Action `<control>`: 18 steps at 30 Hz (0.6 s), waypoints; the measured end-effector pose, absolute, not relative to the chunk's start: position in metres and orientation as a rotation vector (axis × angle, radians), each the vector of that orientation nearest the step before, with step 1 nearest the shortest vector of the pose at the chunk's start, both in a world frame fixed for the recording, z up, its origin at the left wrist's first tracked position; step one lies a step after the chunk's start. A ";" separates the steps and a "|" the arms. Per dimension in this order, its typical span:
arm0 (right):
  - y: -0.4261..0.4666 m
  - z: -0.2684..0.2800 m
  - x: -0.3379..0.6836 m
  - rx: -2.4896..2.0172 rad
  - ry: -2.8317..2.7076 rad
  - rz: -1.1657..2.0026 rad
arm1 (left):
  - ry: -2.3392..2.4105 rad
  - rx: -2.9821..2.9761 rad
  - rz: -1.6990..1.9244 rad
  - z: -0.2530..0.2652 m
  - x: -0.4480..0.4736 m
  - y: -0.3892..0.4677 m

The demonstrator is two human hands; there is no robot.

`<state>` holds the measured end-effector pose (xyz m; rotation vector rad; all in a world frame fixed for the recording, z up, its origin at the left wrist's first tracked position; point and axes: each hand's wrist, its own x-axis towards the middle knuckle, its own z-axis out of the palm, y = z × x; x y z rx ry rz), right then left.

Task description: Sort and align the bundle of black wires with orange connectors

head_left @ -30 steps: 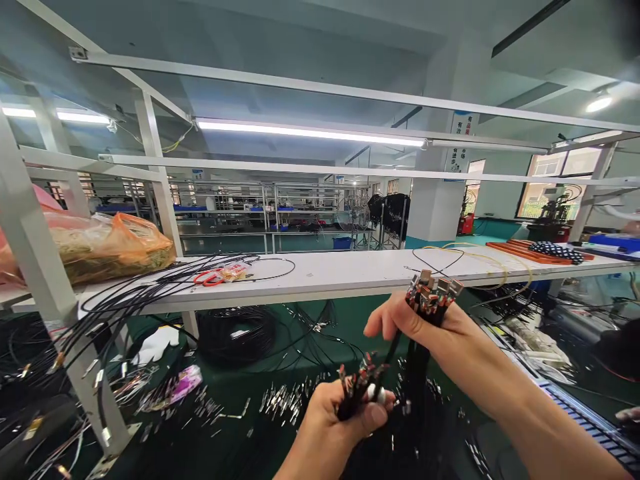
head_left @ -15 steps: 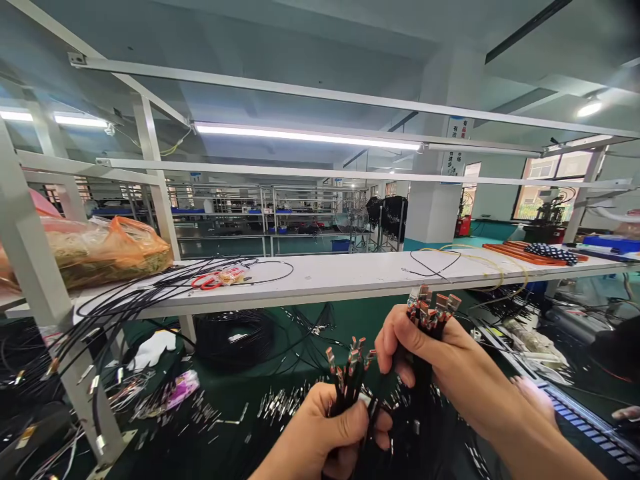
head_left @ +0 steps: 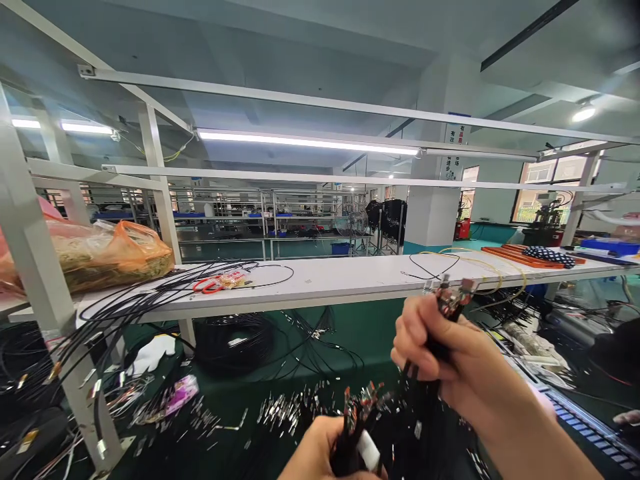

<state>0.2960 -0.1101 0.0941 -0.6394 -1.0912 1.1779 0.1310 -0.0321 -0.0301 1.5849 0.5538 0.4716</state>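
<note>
Right hand [head_left: 440, 357] around cable bundle [head_left: 450, 303]

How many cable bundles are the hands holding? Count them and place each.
2. One cable bundle is gripped in the right hand; the other bundle is in the left hand, lower down.

The cables [head_left: 430, 373] are black with red and silver tips, the shelf [head_left: 340, 280] is white, the mat [head_left: 280, 393] is dark green, the bag [head_left: 100, 257] at left is orange, and the scissors [head_left: 206, 285] are red.
</note>
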 end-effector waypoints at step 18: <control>-0.117 0.110 0.290 -0.682 -0.935 0.832 | 0.481 1.555 0.556 -0.023 0.174 -0.059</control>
